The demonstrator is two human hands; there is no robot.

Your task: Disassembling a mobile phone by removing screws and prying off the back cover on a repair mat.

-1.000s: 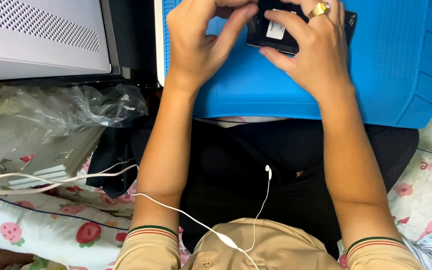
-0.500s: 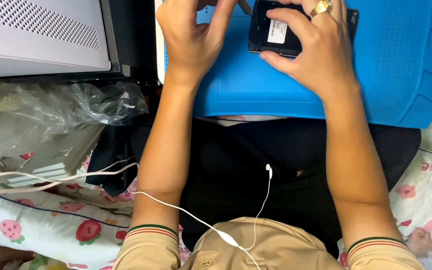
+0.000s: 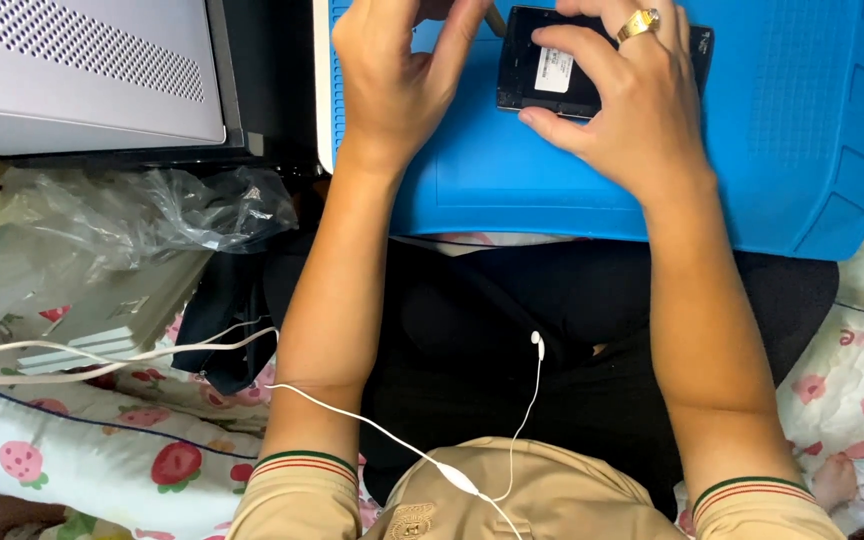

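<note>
A blue work mat (image 3: 752, 150) lies across the person's lap, with a pale perforated case (image 3: 82, 70) to one side, a crumpled clear plastic bag (image 3: 122, 210) below it, and strawberry-print bedding (image 3: 102, 460) underneath. A white earphone cable (image 3: 527, 400) trails down the chest.

On the mat, near its far edge, lies a small black device (image 3: 552, 75) with a white label. The right hand (image 3: 622, 110) presses down on it, fingers spread flat over its top and thumb against its near edge, a gold ring (image 3: 642, 22) on one finger. The left hand (image 3: 402, 75) sits just beside the device's left end, fingers drawn together around a thin tool (image 3: 495, 20) whose tip meets the device's corner; how tightly it pinches I cannot tell.

Compared with half a second ago, the left hand has closed in toward the device's corner, while the right hand and device have barely shifted.
</note>
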